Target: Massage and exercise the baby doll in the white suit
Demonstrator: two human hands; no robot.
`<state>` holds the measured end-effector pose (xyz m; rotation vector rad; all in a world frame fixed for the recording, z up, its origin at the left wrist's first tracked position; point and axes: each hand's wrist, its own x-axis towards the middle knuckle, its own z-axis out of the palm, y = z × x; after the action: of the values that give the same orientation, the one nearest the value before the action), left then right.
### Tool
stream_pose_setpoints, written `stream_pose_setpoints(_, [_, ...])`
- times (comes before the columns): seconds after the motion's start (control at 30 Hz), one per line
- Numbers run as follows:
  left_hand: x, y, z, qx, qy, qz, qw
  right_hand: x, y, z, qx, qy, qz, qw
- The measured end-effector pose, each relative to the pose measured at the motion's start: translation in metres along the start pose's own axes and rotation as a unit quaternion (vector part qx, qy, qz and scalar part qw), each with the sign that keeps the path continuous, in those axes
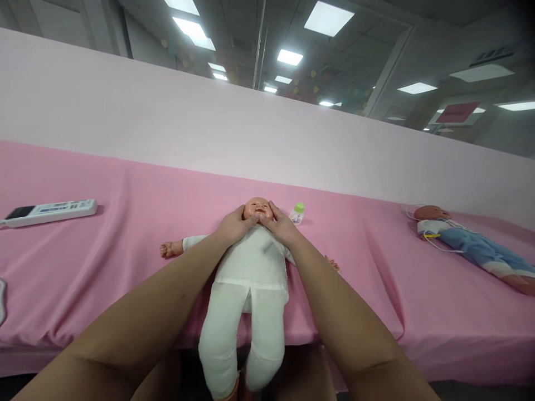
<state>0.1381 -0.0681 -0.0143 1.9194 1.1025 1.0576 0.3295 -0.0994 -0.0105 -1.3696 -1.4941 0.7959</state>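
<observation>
A baby doll in white clothes lies on its back, head toward the wall, its legs hanging over the near edge of the pink-covered surface. My left hand is wrapped round one side of the doll's head, with the thumb by its chin. On the other side my right hand cups the cheek in the same way, its thumb close to the mouth. The fingers behind the head are partly hidden. Just beyond my right hand stands a small white bottle with a green cap.
Pink cloth covers the long surface. A white handheld device with a dark screen lies far left. To the right rests a second doll in blue and white, with thin tubing about it. A low white wall and glass run behind.
</observation>
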Motion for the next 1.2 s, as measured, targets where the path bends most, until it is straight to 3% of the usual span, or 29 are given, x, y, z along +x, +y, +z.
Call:
stream_pose_setpoints(0.23, [0.003,-0.003,0.001,0.027,0.003,0.020,0.999,0.004,0.007,0.002,0.053,-0.004,-0.017,0.998])
stream_pose_setpoints(0.4, [0.008,-0.012,0.004,0.006,0.025,-0.007,1.000,0.013,0.020,0.002,0.211,-0.049,0.015,0.976])
stream_pose_setpoints(0.5, [0.012,-0.018,0.006,-0.019,0.042,-0.013,0.999,0.017,0.025,0.003,0.233,-0.049,0.025,0.971])
stream_pose_setpoints(0.73, [0.010,-0.015,0.006,-0.019,0.046,-0.016,0.999,0.018,0.024,0.005,0.206,-0.020,0.033,0.978])
stream_pose_setpoints(0.97, [0.004,-0.004,0.001,0.043,0.016,-0.001,0.999,0.000,0.000,0.000,-0.007,-0.009,-0.006,1.000])
stream_pose_setpoints(1.2, [0.002,-0.001,0.000,0.053,0.007,-0.005,0.999,-0.007,-0.010,0.001,-0.020,-0.015,-0.004,1.000])
